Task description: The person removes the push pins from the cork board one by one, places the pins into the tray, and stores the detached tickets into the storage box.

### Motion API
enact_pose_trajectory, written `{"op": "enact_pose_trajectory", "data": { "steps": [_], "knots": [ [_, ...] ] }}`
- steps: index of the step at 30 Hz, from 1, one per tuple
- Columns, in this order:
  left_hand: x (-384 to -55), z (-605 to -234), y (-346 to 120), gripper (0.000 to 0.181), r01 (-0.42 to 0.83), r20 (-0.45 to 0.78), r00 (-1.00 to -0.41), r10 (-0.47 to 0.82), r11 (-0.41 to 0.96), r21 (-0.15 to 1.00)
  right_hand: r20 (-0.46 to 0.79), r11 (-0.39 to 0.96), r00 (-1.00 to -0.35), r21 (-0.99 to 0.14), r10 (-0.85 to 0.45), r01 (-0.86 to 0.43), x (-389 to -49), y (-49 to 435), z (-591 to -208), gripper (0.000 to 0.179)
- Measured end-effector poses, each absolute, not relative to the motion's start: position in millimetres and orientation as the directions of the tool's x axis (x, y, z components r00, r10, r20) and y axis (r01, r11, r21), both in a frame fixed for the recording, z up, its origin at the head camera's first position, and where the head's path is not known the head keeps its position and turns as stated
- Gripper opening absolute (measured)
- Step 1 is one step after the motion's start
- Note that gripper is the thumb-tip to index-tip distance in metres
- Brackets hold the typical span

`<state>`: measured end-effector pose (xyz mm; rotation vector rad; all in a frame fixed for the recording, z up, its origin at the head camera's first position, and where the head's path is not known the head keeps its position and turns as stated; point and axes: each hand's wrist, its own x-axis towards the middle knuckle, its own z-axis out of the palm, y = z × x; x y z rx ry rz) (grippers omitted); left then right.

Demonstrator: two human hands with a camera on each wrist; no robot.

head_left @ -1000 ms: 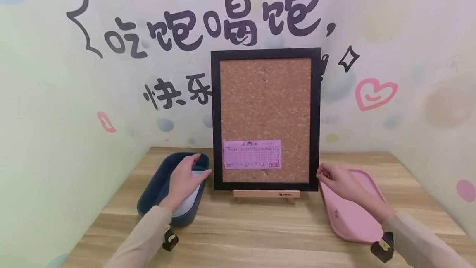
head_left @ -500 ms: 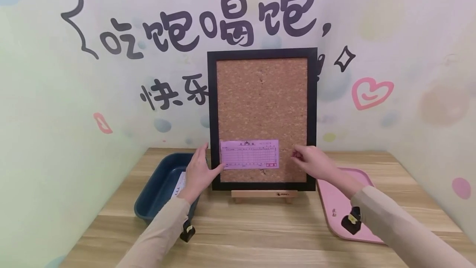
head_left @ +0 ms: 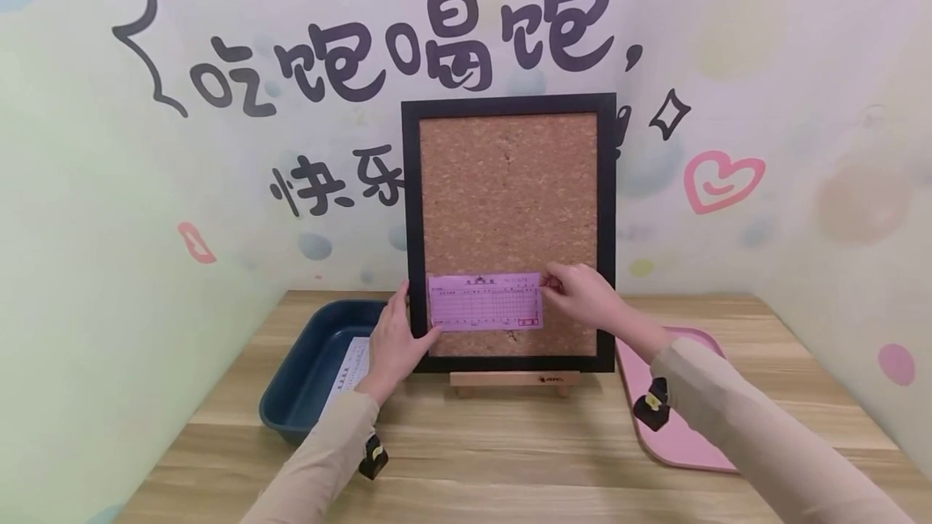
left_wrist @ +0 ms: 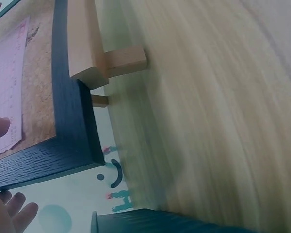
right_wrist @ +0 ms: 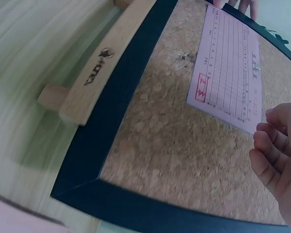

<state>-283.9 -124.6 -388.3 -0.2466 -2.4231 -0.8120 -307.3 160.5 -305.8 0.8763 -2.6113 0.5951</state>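
Note:
A black-framed corkboard (head_left: pixel 510 200) leans upright on a small wooden easel (head_left: pixel 502 379). On its lower left lies a pink printed receipt slip (head_left: pixel 484 304), with a small pin (right_wrist: pixel 257 69) at the middle of its top edge. My left hand (head_left: pixel 396 346) grips the board's left edge, fingers around the side and back, thumb at the slip's lower left corner. At the slip's upper right corner, the fingertips of my right hand (head_left: pixel 582 293) are pinched together. What they hold is hidden; I cannot tell what it is.
Left of the board stands a dark blue bin (head_left: pixel 271 390) with white printed slips (head_left: pixel 353 362) inside. A pink tray (head_left: pixel 692 447) lies to the right, partly under my right forearm. Behind everything is a wall (head_left: pixel 801 63) with lettering.
My left hand has moved from over the bin to the board's left edge. My right hand has travelled left from the tray, across the cork, to the slip's upper right corner.

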Motion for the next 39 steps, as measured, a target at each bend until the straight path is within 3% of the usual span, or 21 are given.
{"op": "enact_pose_trajectory", "data": {
  "steps": [19, 25, 39],
  "knots": [
    [-291, -406, -118, 0.091, 0.355, 0.652, -0.755, -0.068, 0.793, 0.495, 0.402, 0.691, -0.793, -0.401, -0.457, -0.602, -323, 125, -302, 0.007],
    [-290, -405, -116, 0.089, 0.382, 0.679, -0.731, -0.062, 0.788, 0.483, 0.42, 0.678, -0.778, -0.393, -0.468, -0.621, -327, 114, -301, 0.006],
    [-292, -405, -115, 0.089, 0.381, 0.667, -0.743, -0.062, 0.779, 0.497, 0.486, 0.671, -0.735, -0.341, -0.474, -0.658, -339, 91, -312, 0.004]
  ]
}}
